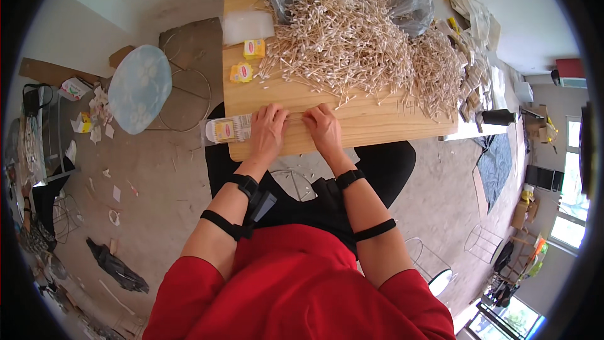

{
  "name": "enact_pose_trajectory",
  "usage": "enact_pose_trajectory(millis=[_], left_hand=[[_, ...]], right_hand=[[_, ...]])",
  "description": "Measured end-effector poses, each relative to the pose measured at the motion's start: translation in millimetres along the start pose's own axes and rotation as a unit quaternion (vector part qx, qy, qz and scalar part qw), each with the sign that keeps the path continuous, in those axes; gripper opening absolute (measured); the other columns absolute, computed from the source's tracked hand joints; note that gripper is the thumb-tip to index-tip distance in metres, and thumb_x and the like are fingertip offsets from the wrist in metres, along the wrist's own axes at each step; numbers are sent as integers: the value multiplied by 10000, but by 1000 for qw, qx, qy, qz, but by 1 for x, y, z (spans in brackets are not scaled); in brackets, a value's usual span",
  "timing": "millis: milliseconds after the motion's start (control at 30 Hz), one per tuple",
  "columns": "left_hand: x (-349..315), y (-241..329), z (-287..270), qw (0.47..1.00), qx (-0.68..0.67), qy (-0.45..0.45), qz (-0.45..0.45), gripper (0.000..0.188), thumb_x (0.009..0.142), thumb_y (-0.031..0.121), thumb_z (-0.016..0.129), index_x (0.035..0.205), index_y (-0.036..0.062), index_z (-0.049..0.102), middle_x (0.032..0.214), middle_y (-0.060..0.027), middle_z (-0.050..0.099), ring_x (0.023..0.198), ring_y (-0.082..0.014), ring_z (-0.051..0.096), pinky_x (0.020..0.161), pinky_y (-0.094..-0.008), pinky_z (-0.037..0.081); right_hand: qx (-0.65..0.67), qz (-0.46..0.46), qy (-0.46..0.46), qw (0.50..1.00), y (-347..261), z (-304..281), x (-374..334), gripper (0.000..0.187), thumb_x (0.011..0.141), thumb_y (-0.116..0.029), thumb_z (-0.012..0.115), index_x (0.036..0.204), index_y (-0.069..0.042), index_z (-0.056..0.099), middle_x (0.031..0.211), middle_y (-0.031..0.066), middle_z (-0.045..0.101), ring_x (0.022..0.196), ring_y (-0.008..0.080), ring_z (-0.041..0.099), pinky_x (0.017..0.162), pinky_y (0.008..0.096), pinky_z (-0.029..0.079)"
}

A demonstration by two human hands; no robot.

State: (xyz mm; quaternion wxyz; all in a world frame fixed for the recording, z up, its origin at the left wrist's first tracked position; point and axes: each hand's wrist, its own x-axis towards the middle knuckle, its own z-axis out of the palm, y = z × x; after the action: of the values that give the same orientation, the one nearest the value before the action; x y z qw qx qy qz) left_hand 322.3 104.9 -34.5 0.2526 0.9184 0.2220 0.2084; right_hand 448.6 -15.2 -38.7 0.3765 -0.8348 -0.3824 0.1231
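A clear plastic packet with a yellow label and cotton swabs inside lies flat at the table's near left corner. My left hand is closed over the packet's right end, thumb and fingers drawn together. Just to the right, my right hand is held in a pinch above the wooden table; whatever lies between its fingertips is too small to make out. A large heap of loose cotton swabs spreads across the table beyond both hands.
Two small stacks of yellow labels sit left of the heap, below clear plastic sleeves. A grey plastic bag borders the heap. A blue-topped stool stands at left, and a dark spool-like object lies at right.
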Motion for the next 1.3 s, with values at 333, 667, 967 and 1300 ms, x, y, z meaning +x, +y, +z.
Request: enact_pose_trajectory(millis=[333,667,967,1300], left_hand=[[-21,3,-8,1000,7,1,29,321,780,34,710,1081,93,616,1128,-60,566,1091,-296,531,935,-452,404],[-31,2,22,994,30,-34,100,359,815,115,686,1159,98,585,1156,-67,553,1131,-287,506,1004,-452,379],[-30,4,19,993,34,-26,108,270,845,132,683,1098,106,593,1103,-61,548,1073,-288,522,953,-444,402],[-29,2,20,994,22,-28,102,221,841,131,690,1048,100,619,1077,-47,552,1057,-264,534,960,-420,428]], right_hand=[[20,0,37,999,0,-7,-21,205,791,-74,750,974,-29,672,921,143,627,763,322,653,675,396,524],[18,7,41,999,-12,-2,-8,177,838,-111,681,1005,-65,645,1015,147,618,814,389,641,668,469,513],[-73,31,-30,996,12,-11,-4,83,850,-125,652,923,-91,630,970,130,605,832,370,647,667,471,516],[-94,27,19,995,65,-71,16,98,821,-108,698,912,-84,672,959,101,626,834,331,651,677,450,515]])
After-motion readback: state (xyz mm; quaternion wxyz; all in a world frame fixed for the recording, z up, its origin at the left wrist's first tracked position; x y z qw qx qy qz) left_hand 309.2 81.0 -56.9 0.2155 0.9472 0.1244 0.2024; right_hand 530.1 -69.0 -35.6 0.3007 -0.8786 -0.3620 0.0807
